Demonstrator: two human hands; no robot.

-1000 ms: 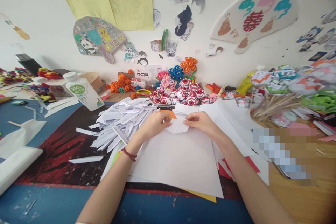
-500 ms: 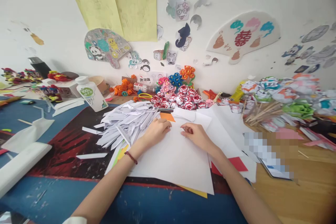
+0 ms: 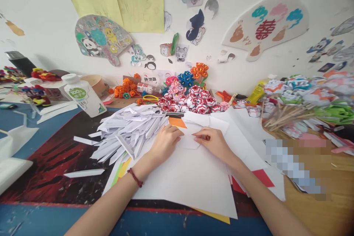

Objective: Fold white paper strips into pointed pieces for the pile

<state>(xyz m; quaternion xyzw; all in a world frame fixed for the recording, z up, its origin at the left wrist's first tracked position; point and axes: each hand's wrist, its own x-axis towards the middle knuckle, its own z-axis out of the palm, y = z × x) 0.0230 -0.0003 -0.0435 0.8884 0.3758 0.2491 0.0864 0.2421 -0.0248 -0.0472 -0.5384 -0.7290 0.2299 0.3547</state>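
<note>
Between my two hands is a small piece of white paper, hard to tell from the large white sheets under it. My left hand pinches its left side, with a dark red cord bracelet on the wrist. From the right, my right hand grips the other side between thumb and forefinger. A heap of folded white paper strips lies just left of my left hand. Beyond the hands are an orange paper piece and a small stack of white paper pieces.
Red-and-white paper flowers and colourful fuzzy flowers stand at the back. A white bottle is at the left. Wooden sticks lie at the right, near a blurred-out flat object. A red paper piece sits by my right forearm.
My view has tilted down and come closer. More of the small paper shows between my hands, which stay close together at the same spot on the sheets.
</note>
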